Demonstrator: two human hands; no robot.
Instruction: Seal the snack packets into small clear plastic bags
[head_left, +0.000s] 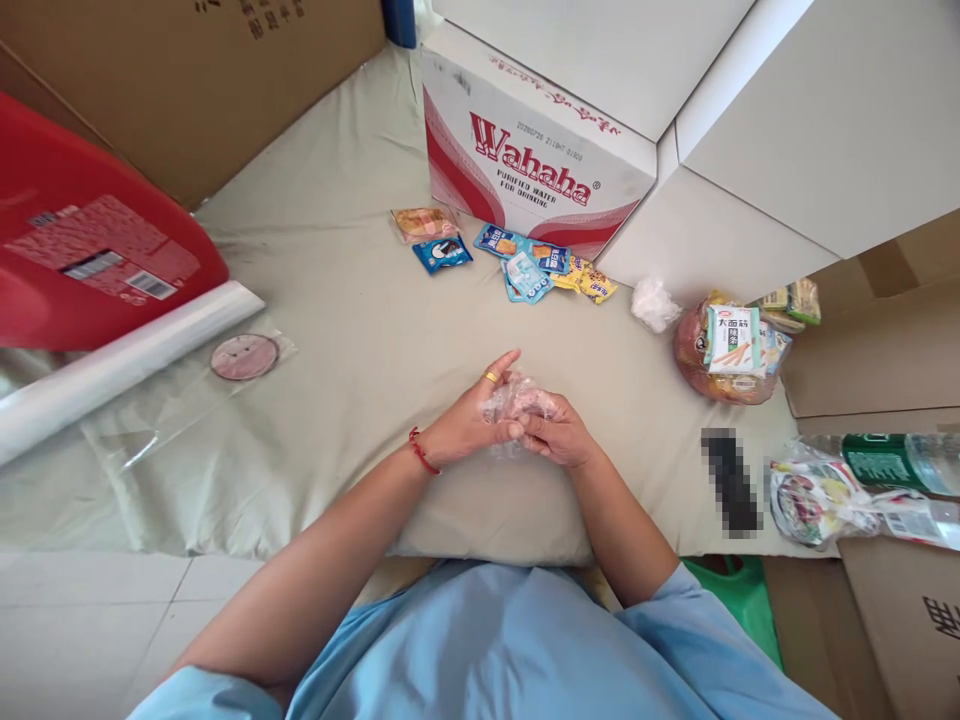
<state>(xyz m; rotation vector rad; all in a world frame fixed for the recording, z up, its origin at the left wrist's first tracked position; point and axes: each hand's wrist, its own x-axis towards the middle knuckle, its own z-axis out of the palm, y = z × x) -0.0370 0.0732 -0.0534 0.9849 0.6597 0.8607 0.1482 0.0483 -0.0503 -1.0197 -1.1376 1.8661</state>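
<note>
My left hand (474, 418), with a gold ring and a red string bracelet, is closed around one side of a crumpled clear plastic wrap (501, 402). My right hand (564, 432) pinches the other side, its fingertips touching the left thumb. Something pinkish shows through the folds, but I cannot tell what it is. Both hands are just above the cloth-covered surface (360, 390), close to its front edge. Beyond them lie blue snack packets (527, 275) and a yellow packet (591, 280).
A white plastic roll (135, 365) lies left, beside a red container (97, 230) and a pink disc (245, 357). A Wahaha box (536, 160) stands behind. Right are a plastic ball (655, 304), a round snack-filled container (694, 355), a dark pixelated object (731, 483) and bottle (885, 460).
</note>
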